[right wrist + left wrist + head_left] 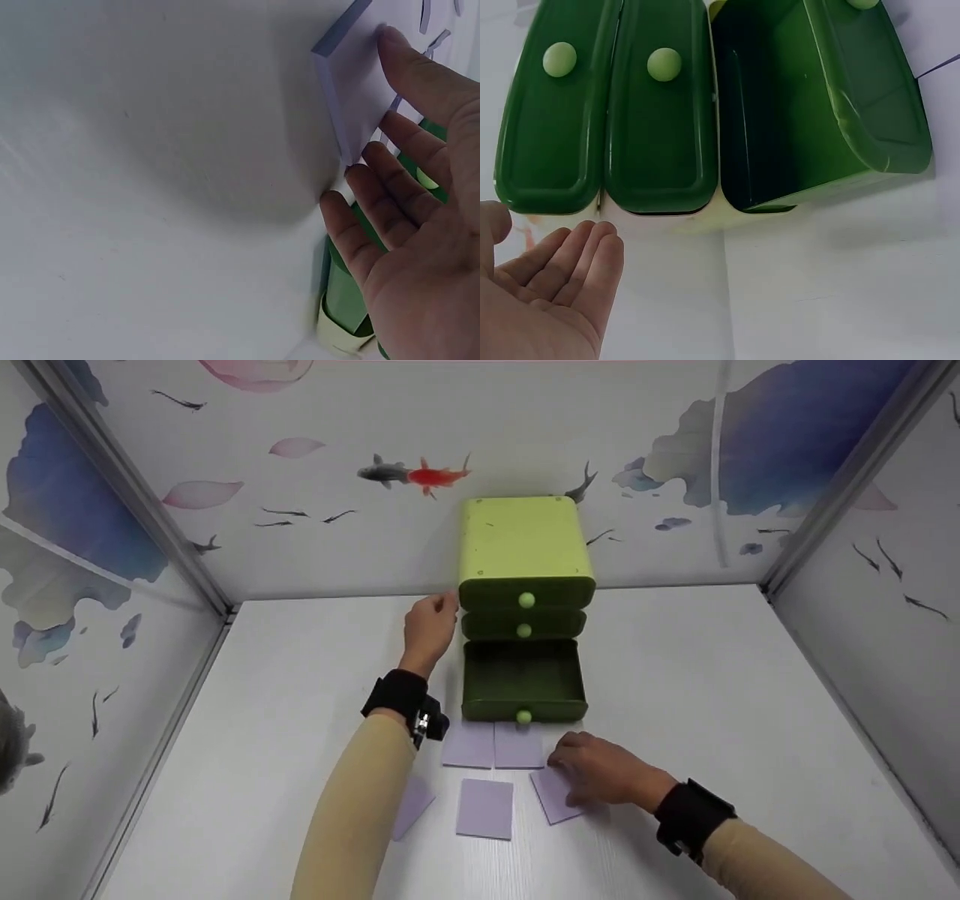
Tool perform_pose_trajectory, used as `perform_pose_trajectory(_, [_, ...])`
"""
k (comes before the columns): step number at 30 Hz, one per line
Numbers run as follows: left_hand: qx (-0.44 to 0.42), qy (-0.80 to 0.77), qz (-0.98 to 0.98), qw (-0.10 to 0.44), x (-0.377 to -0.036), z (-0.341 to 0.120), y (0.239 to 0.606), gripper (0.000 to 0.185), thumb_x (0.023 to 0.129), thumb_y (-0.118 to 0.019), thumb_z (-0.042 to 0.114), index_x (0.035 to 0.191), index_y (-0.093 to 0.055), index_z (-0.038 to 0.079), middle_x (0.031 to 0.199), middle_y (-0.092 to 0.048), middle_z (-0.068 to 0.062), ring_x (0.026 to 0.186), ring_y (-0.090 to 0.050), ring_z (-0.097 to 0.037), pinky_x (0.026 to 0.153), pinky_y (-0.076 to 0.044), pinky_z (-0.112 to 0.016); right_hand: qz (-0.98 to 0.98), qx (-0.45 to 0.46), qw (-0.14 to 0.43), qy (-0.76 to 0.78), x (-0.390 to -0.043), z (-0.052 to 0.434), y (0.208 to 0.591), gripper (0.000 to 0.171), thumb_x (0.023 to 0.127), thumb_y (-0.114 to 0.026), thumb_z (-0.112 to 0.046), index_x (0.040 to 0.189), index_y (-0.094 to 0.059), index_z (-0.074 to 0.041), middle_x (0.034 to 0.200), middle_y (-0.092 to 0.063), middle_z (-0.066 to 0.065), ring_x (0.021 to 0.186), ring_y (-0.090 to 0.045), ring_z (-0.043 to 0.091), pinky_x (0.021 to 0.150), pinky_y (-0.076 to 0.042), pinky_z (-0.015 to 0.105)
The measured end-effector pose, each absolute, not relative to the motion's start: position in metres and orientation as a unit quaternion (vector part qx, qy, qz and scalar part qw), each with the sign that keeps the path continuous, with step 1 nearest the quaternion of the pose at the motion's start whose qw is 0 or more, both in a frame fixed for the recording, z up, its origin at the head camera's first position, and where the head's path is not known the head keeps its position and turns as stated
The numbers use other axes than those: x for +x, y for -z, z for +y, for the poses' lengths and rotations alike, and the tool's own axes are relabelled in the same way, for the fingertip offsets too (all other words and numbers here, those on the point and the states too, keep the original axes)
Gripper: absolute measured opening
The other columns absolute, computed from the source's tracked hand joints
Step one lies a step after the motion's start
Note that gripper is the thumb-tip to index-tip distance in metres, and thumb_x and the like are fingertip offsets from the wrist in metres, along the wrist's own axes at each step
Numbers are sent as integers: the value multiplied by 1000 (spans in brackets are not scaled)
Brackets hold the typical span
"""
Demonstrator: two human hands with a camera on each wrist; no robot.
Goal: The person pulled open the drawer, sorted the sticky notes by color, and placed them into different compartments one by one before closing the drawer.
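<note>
A green drawer cabinet (525, 540) stands against the back wall. Its bottom drawer (524, 709) is pulled out with nothing inside, while the two upper drawers are closed. My left hand (430, 628) is at the cabinet's upper left side; the left wrist view shows its fingers (600, 277) loosely extended beside the top drawer, holding nothing. On the table my right hand (604, 769) spans a lilac square pad (551, 793), thumb at one edge and fingertips at the opposite one. In the right wrist view the pad (360, 82) lies between thumb and fingers.
Two lilac pads lie side by side right before the open drawer, the left one (468, 745) partly under its front. Another pad (484, 808) lies nearer me, and one more (412, 806) is partly covered by my left sleeve. Patterned walls (337, 547) enclose the white table.
</note>
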State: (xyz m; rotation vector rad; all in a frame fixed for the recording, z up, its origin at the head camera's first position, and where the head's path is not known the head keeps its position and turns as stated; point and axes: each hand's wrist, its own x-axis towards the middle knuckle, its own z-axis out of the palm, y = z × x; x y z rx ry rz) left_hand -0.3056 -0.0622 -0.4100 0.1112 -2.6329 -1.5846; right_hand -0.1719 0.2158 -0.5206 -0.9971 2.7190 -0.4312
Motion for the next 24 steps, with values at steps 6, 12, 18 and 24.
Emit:
perform_pose_trajectory(6, [54,522,-851,11,-309,-60,420,48,106,-36,40,104,-69,5,112,-69,-15,100,-63,-23,80,-45,-34,927,-334,109,133,-172,213,525,54,68,-87,-24,116,-67,-14,108,-59,0,102,-56,17,88,-51,37])
perform_pose_trajectory(12, [53,528,-848,2,-312,-56,426,48,106,-35,41,77,-58,10,86,-63,-7,76,-54,-18,67,-37,-29,928,-324,121,142,-172,213,525,55,68,-88,-23,118,-66,-15,109,-59,-2,103,-55,16,90,-50,37])
perform_pose_trajectory(18, [45,522,-852,16,-313,-55,430,50,105,-37,37,60,-38,17,62,-42,2,57,-35,-15,58,-30,-28,924,-326,127,151,-173,214,523,55,69,-87,-21,119,-65,-15,110,-59,-1,102,-54,15,91,-50,37])
perform_pose_trajectory(24, [42,522,-852,14,-314,-56,430,49,105,-36,40,63,-42,16,63,-40,1,58,-36,-16,58,-31,-29,926,-318,139,150,-175,214,521,59,69,-88,-25,121,-61,-14,106,-56,0,98,-52,15,89,-49,37])
